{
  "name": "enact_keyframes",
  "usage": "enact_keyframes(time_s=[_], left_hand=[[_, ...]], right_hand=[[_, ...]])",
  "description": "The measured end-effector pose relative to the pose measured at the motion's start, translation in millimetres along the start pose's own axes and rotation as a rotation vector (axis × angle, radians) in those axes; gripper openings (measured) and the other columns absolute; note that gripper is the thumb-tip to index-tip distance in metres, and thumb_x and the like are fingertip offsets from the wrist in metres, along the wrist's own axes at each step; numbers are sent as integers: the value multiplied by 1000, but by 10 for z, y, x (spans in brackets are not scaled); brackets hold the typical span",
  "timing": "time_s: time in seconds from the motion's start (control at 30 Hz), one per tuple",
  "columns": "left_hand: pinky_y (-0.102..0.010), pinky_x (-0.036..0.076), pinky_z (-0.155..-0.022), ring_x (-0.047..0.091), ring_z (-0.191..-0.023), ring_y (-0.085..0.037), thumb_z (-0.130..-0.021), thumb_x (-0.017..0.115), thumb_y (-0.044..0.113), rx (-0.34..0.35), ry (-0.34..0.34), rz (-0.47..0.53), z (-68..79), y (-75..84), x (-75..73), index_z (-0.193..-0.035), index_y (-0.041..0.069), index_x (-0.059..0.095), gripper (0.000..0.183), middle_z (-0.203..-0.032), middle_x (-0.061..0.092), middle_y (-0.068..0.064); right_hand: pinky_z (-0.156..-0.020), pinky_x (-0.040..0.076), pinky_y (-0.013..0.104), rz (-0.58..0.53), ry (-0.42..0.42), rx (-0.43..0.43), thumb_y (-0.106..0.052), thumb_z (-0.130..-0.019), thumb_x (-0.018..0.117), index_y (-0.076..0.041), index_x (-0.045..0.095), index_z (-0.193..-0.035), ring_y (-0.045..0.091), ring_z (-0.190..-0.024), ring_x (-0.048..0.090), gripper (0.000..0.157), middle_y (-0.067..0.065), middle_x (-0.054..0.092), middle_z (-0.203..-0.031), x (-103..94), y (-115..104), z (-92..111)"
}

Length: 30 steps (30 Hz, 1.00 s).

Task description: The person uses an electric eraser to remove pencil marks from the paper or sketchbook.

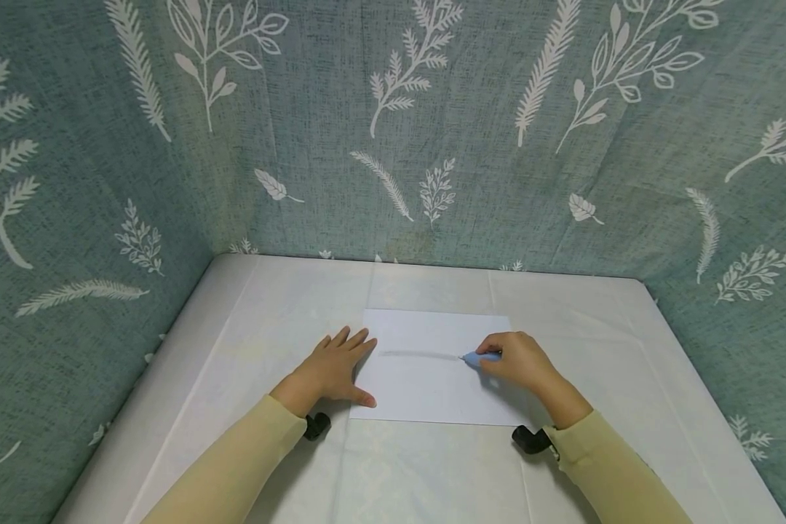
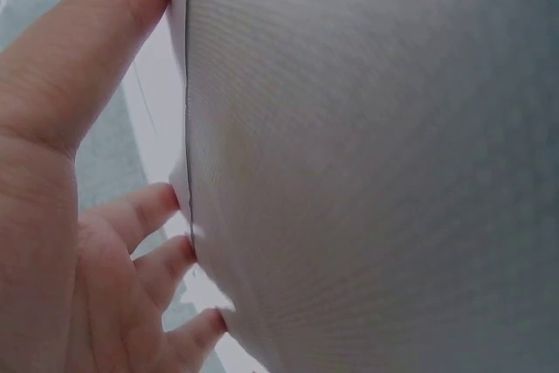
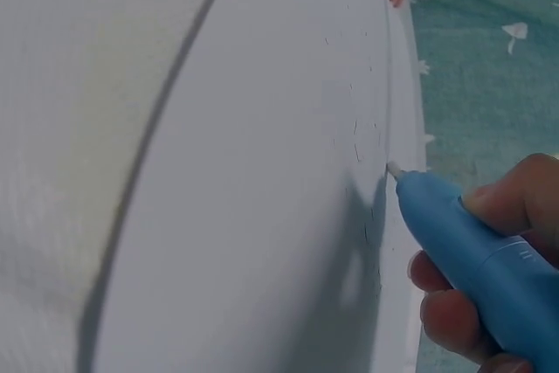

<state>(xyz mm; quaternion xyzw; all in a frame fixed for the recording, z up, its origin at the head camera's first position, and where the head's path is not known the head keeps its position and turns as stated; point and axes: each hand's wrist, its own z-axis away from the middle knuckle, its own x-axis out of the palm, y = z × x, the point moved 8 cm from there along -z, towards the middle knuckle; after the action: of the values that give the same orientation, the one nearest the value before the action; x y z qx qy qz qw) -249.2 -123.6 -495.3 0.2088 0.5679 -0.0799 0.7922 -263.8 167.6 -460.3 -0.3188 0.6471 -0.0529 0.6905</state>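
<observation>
Thumb and fingers of the person's right hand [image 1: 524, 362] pinch a blue, rounded, tapering pen-like tool [image 1: 481, 359] over the right half of a white rectangular sheet of paper [image 1: 426, 399]. Its narrow whitish tip [image 3: 396, 170] points at the right end of a faint grey line [image 1: 415, 354] crossing the sheet's upper half; thin dark specks [image 3: 356, 153] lie near that line. At the sheet's left edge, the left hand [image 1: 334, 370] lies palm down with fingers spread, apparently steadying it. Under the sheet is a white table covering [image 1: 419, 473]; behind it rises green leaf-patterned fabric [image 1: 321, 145]. The step in hand seems to be working the tip along the line; whether marking or erasing is unclear. Likely, the next move calls for light, even pressure and a firmly held sheet.
</observation>
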Motion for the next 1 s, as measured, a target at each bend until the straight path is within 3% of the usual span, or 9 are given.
enact_keyframes(time_s=[1.0], left_hand=[[-60, 15, -119, 11, -152, -39, -67, 81, 68, -17, 2, 5, -37, 42, -11, -158, 17, 33, 115, -166, 20, -8]], right_hand=[[-83, 54, 45, 4, -16, 11, -15, -86, 77, -15, 77, -95, 22, -92, 68, 9, 2, 75, -99, -7, 97, -72]])
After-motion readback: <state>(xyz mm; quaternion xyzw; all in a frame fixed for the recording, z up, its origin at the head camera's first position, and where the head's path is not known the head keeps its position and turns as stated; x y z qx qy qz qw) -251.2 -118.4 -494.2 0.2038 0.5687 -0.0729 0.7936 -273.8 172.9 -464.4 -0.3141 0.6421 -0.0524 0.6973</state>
